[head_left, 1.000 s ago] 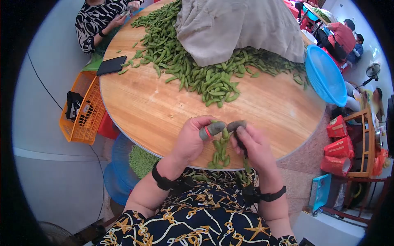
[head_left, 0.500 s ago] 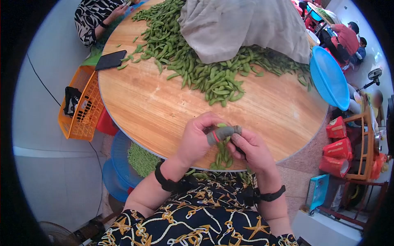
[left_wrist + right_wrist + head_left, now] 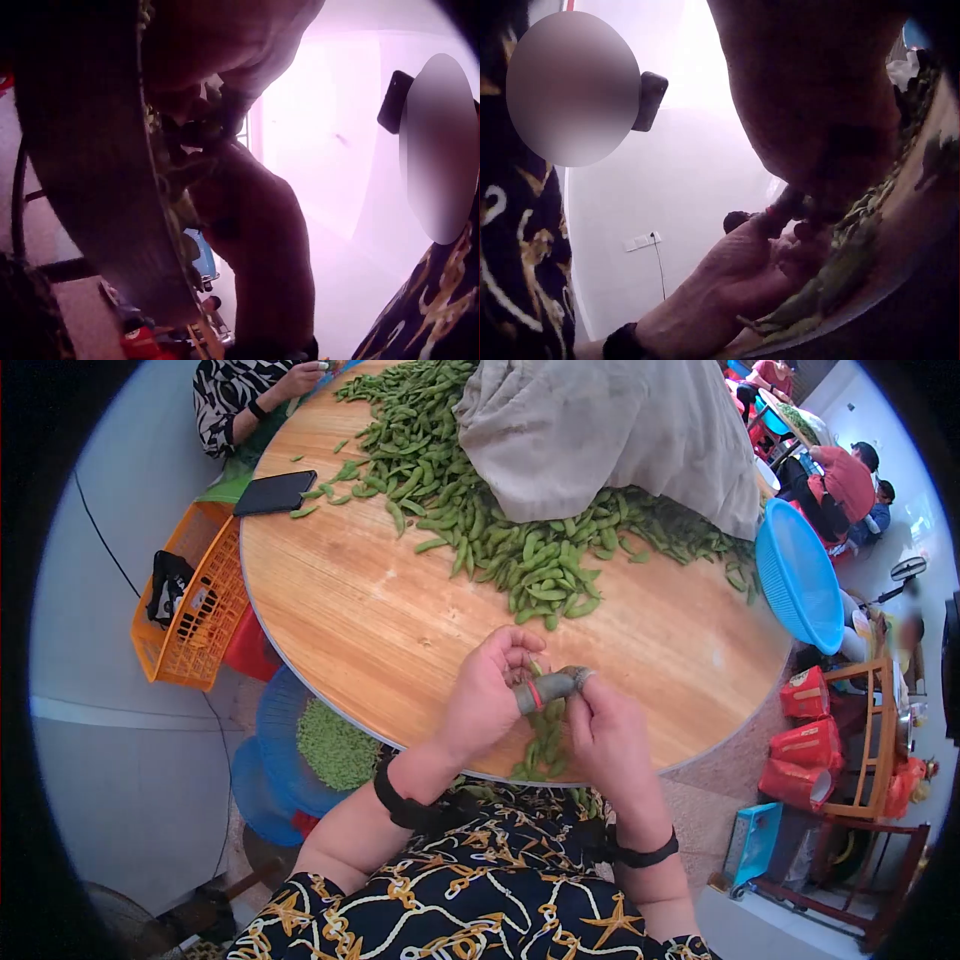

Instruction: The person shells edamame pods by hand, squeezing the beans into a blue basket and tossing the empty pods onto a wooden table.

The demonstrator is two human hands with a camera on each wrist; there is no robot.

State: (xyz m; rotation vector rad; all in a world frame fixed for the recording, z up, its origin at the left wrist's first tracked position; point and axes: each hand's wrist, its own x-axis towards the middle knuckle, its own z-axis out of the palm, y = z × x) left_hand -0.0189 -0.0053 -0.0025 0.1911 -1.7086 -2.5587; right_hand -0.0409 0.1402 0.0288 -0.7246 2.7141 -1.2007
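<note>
In the head view the left hand has its fingers curled round a green pod; its thumb wears a grey cover with a red band. Touching that cover's tip, the right hand has a grey-covered fingertip too, its fingers bent; what lies inside them is hidden. Just below both hands, a small group of pods lies at the table's near edge. Beyond, a large heap of pods spreads from under a grey cloth. The wrist views are dark, with the hands close together.
The round wooden table holds a black phone at its left edge. A blue basket leans at the right edge. Below left are an orange crate and a blue basin of shelled beans. Other people sit farther off.
The head view has shifted slightly. The right hand has turned more upright, and the left fingers have spread a little above the pod while the covered tips stay together.
</note>
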